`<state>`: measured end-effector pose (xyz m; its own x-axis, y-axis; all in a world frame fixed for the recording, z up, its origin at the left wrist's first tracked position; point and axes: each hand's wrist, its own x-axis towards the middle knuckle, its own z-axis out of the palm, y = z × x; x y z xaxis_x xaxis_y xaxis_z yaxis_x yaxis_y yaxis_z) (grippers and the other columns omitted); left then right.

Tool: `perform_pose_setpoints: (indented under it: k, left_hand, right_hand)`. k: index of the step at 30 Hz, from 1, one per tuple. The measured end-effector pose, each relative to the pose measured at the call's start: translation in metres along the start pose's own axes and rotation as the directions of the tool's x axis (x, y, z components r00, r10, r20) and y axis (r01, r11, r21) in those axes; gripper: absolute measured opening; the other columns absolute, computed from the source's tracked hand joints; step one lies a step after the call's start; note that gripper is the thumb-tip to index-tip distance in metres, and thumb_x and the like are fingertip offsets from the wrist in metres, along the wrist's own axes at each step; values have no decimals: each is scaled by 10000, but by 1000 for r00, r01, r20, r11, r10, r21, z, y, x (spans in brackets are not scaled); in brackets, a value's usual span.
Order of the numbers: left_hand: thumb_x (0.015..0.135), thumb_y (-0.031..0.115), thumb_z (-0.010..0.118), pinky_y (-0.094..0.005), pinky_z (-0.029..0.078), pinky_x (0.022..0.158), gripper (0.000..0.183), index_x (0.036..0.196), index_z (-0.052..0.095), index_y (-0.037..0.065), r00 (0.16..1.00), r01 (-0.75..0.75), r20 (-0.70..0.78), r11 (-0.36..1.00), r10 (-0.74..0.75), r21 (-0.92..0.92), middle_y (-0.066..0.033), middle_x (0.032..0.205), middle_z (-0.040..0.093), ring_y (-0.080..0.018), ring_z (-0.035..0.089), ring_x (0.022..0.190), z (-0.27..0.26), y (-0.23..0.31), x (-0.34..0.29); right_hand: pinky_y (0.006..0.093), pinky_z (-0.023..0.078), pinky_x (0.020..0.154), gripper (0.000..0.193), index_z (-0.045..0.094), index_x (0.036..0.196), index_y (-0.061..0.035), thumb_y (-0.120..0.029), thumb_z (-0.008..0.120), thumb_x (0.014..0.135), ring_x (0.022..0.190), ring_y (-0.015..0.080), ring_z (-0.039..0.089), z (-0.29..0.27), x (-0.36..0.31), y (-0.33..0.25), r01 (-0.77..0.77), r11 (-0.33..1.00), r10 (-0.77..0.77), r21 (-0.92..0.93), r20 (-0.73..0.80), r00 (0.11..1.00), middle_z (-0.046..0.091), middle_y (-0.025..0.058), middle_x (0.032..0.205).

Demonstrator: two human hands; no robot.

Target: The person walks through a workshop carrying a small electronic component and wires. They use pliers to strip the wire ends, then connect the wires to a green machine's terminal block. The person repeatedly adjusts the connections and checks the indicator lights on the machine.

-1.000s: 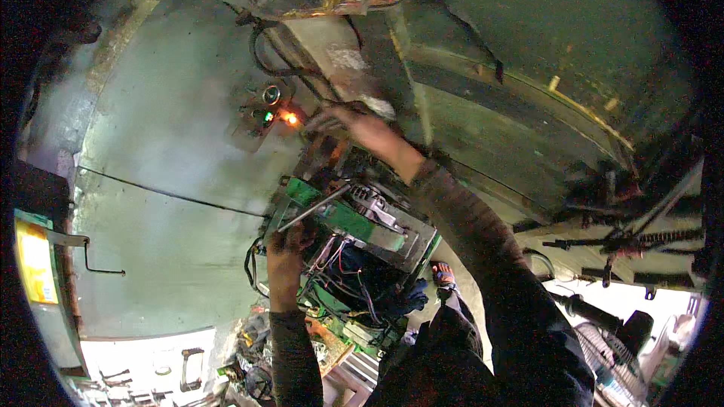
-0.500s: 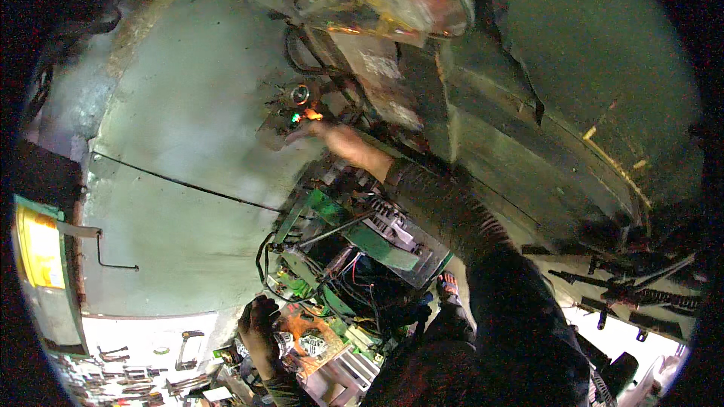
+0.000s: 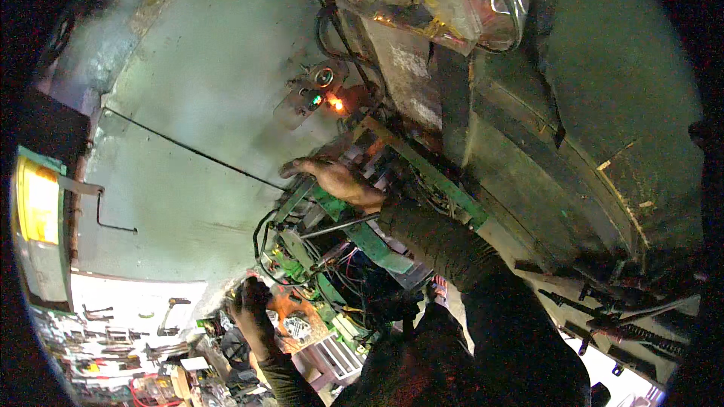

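1. Machine (image 3: 371,247): green, frame centre.
2. Right hand (image 3: 332,179): over machine's upper left; can't tell if gripping.
3. Left hand (image 3: 253,309): lower left, fingers curled; contents unclear.
4. Lamp (image 3: 336,105): orange, upper centre.

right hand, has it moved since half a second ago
Yes. The right hand was beside the glowing orange light; judged against that light, it has moved down the view, to the green frame.
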<state>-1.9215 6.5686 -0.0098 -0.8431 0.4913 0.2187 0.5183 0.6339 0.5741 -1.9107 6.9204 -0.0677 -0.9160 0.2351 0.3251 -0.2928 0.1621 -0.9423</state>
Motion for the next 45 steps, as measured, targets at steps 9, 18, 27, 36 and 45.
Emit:
perform_pose_setpoints:
  k: [9,18,27,36,45]
  left_hand:
    - [998,280,590,-307,546,755,343,1057,684,-44,945,281,59,708,-321,-648,-94,909,705,-173,673,815,6,3,-13]
    - [993,255,608,-282,501,716,297,1061,696,-21,922,332,48,722,-383,-608,-65,903,715,-135,648,769,4,-18,-29]
    - [962,228,675,-280,484,741,270,990,683,-40,983,181,94,734,-159,-654,-73,855,701,-136,621,788,39,-41,-21]
    - [892,196,731,-314,520,668,203,1005,712,29,967,-19,203,842,151,-539,-103,777,703,-143,668,709,44,-71,-43]
    - [873,416,729,-405,553,763,406,1060,713,55,937,-299,96,916,335,-268,-194,918,716,-349,692,815,67,-37,-13]
  right_hand:
    - [357,400,1062,463,651,1287,-119,-389,382,1024,1214,253,564,-2,1,14,-568,811,526,-139,-251,813,615,107,1328]
    - [386,471,943,554,651,1302,-122,-540,426,1016,1048,227,613,1,11,82,-564,755,391,-334,-461,796,689,128,1157]
    - [395,489,951,398,589,1269,9,-265,506,993,1081,279,622,-44,-137,-4,43,891,360,452,-762,538,657,137,1200]
    - [298,470,589,200,679,953,44,-149,647,915,658,157,597,163,-310,-60,-362,920,339,151,-770,540,635,69,749]
    - [276,491,629,164,682,1035,37,-59,622,916,704,124,606,213,-296,-62,-401,914,189,-60,-812,552,669,44,809]
